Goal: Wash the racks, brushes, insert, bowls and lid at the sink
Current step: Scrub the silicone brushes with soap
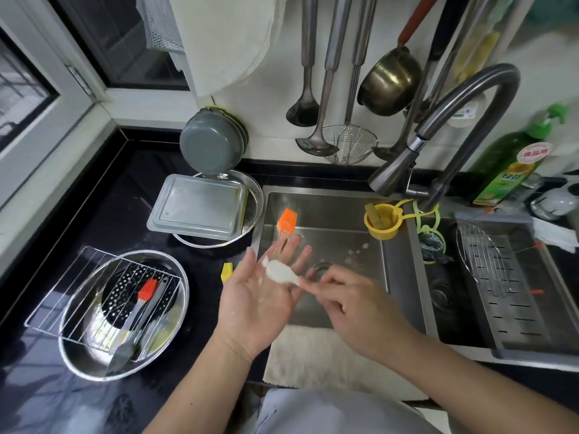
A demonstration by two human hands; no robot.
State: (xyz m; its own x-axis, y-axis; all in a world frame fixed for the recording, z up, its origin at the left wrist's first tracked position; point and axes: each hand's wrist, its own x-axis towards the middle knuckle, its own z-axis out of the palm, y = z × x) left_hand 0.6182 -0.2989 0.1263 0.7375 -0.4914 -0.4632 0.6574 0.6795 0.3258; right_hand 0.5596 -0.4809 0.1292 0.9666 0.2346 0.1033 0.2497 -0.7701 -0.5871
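Observation:
My left hand [257, 302] is held palm up and open over the front left of the sink [338, 220]. A white brush [279, 272] lies with its head on that palm. My right hand [354, 305] pinches the brush's thin handle end. An orange brush [287, 219] lies in the sink behind my left fingers. On the counter to the left, a steel bowl [94, 358] holds a wire rack [78, 292], a perforated insert [125, 296], a red brush [147, 291] and a grey brush [123, 352].
A rectangular metal tray [197, 208] lies upside down on a round steel bowl [255, 198]. Grey bowls [208, 142] lean on the wall. The faucet [454, 104] arches over a yellow cup [382, 222]. Another wire rack [488, 258] sits in the right drainer, below a green soap bottle [510, 170].

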